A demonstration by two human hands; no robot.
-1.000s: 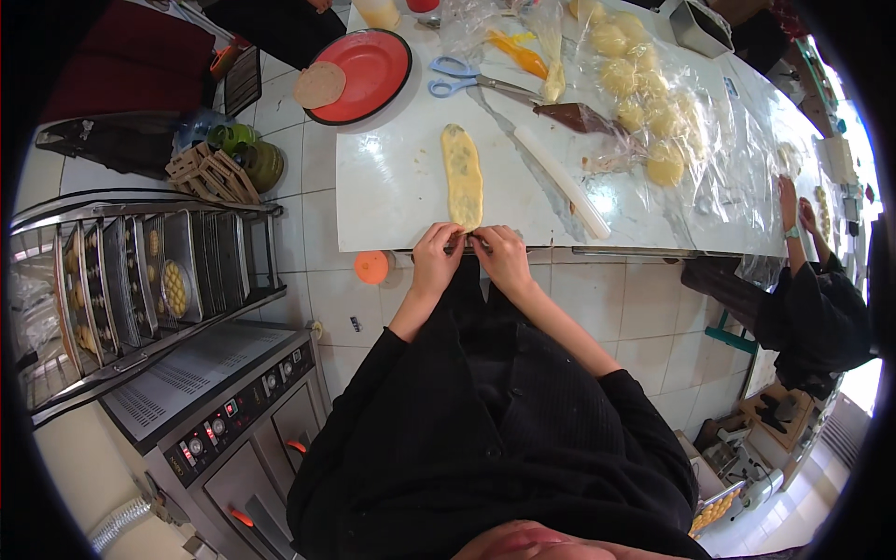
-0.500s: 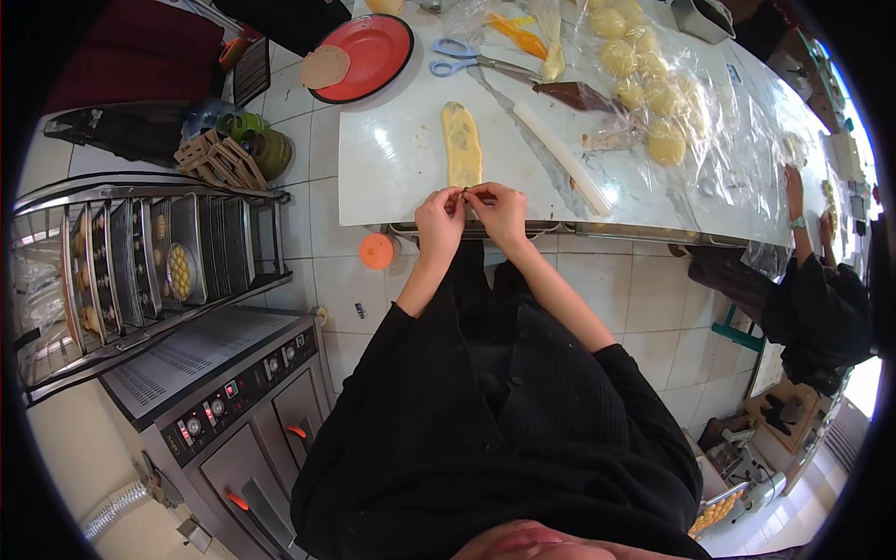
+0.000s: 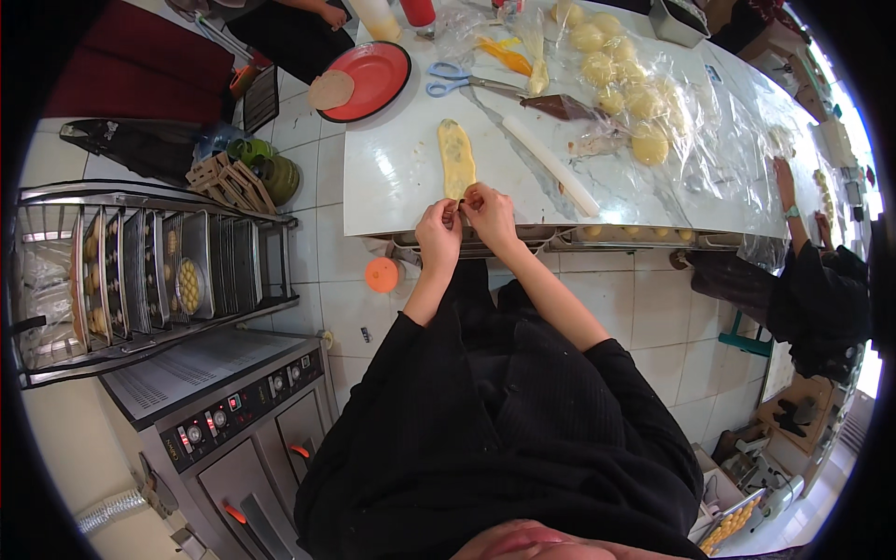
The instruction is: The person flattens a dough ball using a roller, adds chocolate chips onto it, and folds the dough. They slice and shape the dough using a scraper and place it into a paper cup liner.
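Observation:
A long, flat strip of yellow dough [image 3: 456, 159] with darker patches lies lengthwise on the marble worktable. At its near end, by the table edge, my left hand [image 3: 440, 227] and my right hand [image 3: 487, 217] meet with fingers pinched together. A small dark bit shows between the fingertips; what it is, I cannot make out, and the dough's tip is partly hidden by them. To the right lies a white rolling pin [image 3: 551, 166]. Beyond the strip are blue-handled scissors [image 3: 450, 82] and a red plate [image 3: 371, 73] with a tan round disc [image 3: 331, 90] on it.
Dough balls [image 3: 650, 140] under plastic and piping bags [image 3: 509, 56] fill the table's back. Left are a tray rack [image 3: 241, 263] and a steel oven [image 3: 252, 439]. An orange round object [image 3: 382, 274] is below the table's edge. Co-workers [image 3: 817, 308] stand at right and top.
Both hands stay together at the dough strip's near end, with small shifts of the fingers, the right ones now a little higher than the left. The whole view has shifted slightly.

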